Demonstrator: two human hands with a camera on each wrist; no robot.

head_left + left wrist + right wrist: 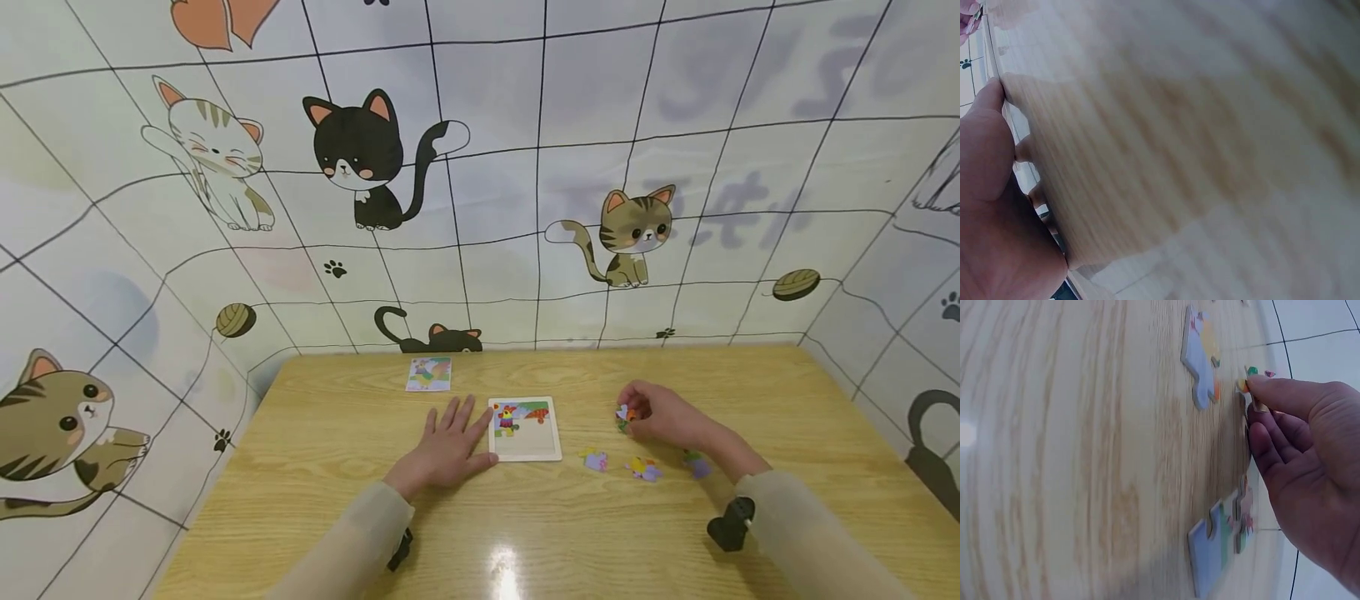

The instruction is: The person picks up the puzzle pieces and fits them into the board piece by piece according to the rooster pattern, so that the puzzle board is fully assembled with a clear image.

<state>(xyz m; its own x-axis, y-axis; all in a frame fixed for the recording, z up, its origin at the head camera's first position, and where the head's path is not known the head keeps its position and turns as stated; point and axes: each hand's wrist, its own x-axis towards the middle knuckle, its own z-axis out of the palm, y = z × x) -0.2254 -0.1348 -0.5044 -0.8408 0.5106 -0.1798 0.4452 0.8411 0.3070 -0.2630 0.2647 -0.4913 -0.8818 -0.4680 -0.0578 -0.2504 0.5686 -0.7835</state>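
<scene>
A square jigsaw puzzle tray [536, 443] with a pale rim lies on the wooden table. Fitted pieces [507, 416] in its upper and left part show a colourful rooster; the lower right shows bare board. Flat on the table, my left hand [447, 448] has its fingers spread, with thumb and forefinger at the tray's left edge. To the right of the tray, my right hand [658, 417] pinches a puzzle piece [622, 417] between thumb and fingers, partly hidden by them. Loose puzzle pieces [596, 460] lie nearer to me, and the right wrist view shows a lilac-and-yellow piece [1200, 359] close to the fingers.
A small picture card [429, 374] lies at the back left of the table. More loose pieces [643, 469] lie in front of the right hand, one [697, 463] under the right wrist. A wall with printed cats [360, 158] stands along the table's back edge.
</scene>
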